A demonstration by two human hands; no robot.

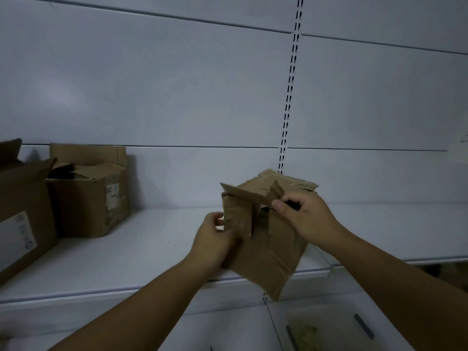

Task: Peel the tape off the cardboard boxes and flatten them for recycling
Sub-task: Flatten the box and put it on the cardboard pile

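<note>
Two bare arms reach forward from the lower corners, forearms angled inward so the hands meet around one box (pixel 266 252). The left hand (pixel 215 239) is at the box's left side, fingers curled round its edge and a loose torn flap there, wrist roughly level. The right hand (pixel 306 219) comes in from the right at the box's top, back of the hand up, thumb and fingers pinching a short brown strip (pixel 277 190) that stands up from the top flap; whether that strip is tape or torn cardboard cannot be told. The hands sit apart, one on each side of the box.

The box is held in the air, tilted with one corner down, over the front edge of the shelf (pixel 152 244) and not resting on it. Its top flaps are ragged and partly lifted.

Toward the shelf's left end, against the back panel, stands an open box (pixel 93 198), with a bigger box (pixel 22 214) just beside it at the left edge.
</note>
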